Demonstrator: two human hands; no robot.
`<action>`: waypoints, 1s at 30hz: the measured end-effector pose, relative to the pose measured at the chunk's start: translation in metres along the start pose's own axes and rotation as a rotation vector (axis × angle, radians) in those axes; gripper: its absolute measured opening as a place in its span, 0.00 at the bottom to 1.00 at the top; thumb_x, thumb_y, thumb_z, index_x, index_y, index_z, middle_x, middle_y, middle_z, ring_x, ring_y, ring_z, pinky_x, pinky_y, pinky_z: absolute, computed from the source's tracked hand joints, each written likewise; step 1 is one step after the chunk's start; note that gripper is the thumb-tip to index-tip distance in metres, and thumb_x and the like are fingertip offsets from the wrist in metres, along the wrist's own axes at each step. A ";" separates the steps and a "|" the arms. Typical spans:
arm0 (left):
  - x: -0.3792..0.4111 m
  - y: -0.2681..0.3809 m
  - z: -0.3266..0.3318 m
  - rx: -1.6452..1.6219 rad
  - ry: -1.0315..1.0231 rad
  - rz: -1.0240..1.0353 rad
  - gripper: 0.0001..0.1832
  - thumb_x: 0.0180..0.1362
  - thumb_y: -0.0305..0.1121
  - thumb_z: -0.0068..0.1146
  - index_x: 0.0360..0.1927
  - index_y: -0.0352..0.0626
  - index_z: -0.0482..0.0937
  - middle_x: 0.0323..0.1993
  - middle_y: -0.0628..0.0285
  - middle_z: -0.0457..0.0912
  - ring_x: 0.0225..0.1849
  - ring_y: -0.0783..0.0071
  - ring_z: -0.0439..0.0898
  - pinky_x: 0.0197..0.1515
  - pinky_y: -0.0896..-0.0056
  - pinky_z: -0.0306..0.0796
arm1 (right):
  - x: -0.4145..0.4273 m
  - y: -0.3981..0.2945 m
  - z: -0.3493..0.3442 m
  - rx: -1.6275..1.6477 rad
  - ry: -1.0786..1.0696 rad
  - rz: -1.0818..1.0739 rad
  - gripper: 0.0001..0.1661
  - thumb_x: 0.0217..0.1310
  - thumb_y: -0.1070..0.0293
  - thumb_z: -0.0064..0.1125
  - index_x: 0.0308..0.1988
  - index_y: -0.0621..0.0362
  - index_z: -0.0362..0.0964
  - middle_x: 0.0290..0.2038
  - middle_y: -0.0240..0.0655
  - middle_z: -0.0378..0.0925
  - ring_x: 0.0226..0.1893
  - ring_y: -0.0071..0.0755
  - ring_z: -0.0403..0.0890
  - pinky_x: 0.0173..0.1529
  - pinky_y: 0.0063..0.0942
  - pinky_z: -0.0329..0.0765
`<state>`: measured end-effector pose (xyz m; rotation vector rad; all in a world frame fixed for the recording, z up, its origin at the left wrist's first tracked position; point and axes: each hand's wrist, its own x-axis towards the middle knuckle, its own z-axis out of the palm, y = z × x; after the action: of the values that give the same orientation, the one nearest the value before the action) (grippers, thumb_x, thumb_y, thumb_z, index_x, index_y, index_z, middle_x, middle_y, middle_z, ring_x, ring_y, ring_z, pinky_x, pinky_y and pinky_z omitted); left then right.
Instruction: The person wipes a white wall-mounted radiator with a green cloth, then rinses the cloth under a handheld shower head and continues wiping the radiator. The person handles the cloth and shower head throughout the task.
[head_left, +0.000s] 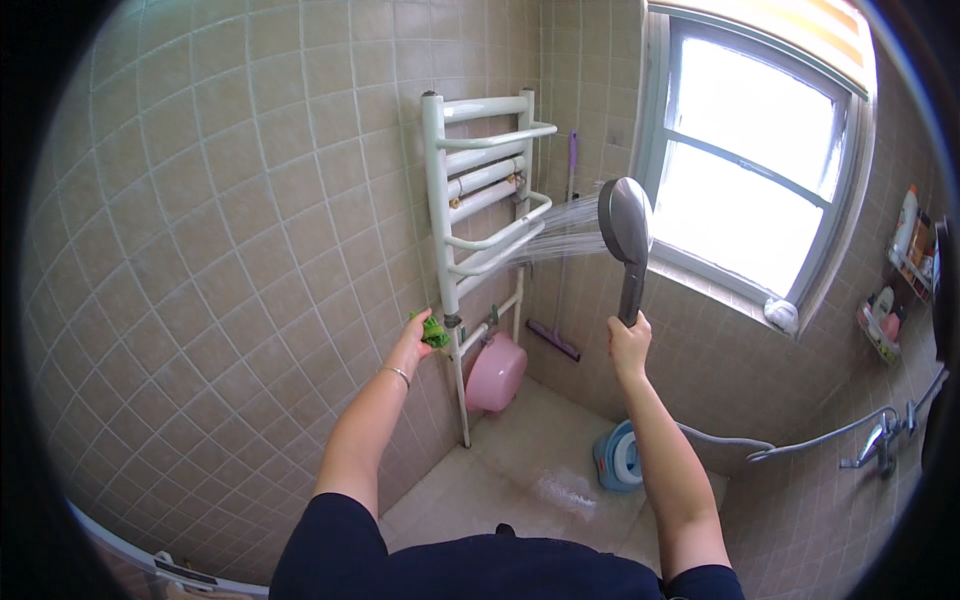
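Note:
My right hand (630, 345) grips the handle of a grey handheld shower head (624, 221), held upright in front of the window. Water jets from its face leftward onto the lower rails of a white towel radiator (435, 202) on the tiled wall. A bunched green cloth (433, 332) is in my left hand (414, 339), beside the radiator's lower left corner. My left fingers are partly hidden, and a bracelet circles that wrist.
A pink basin (496, 373) hangs below the radiator by its pipes. A purple squeegee (555, 341) leans in the corner. On the floor stands a blue and white plastic potty or stool (616, 456). The shower hose (810, 444) runs right to a wall mixer tap (874, 442). Bottles fill corner shelves (911, 270).

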<state>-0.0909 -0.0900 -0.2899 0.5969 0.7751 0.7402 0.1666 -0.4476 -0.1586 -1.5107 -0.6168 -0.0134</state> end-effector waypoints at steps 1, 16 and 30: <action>0.002 0.000 -0.005 -0.007 -0.002 -0.003 0.16 0.55 0.47 0.64 0.31 0.47 0.73 0.29 0.56 0.74 0.32 0.57 0.75 0.39 0.47 0.74 | -0.004 -0.002 0.003 0.018 -0.015 0.026 0.11 0.44 0.68 0.58 0.26 0.65 0.69 0.17 0.37 0.71 0.20 0.30 0.73 0.28 0.32 0.70; 0.017 -0.031 -0.031 -0.085 0.067 -0.025 0.15 0.57 0.45 0.61 0.38 0.49 0.71 0.34 0.57 0.74 0.38 0.56 0.74 0.46 0.40 0.72 | -0.047 0.051 0.007 -0.089 0.080 0.030 0.10 0.45 0.69 0.57 0.28 0.65 0.69 0.17 0.37 0.71 0.20 0.29 0.72 0.29 0.32 0.70; 0.024 -0.054 0.073 -0.308 -0.097 -0.062 0.19 0.52 0.34 0.68 0.43 0.44 0.70 0.34 0.53 0.72 0.35 0.51 0.78 0.42 0.34 0.74 | -0.026 0.054 -0.003 -0.060 0.042 0.038 0.10 0.46 0.69 0.57 0.27 0.65 0.69 0.17 0.35 0.70 0.20 0.26 0.71 0.30 0.30 0.70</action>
<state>-0.0017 -0.1191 -0.2956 0.3264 0.5734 0.7501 0.1664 -0.4552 -0.2184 -1.5757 -0.5579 -0.0343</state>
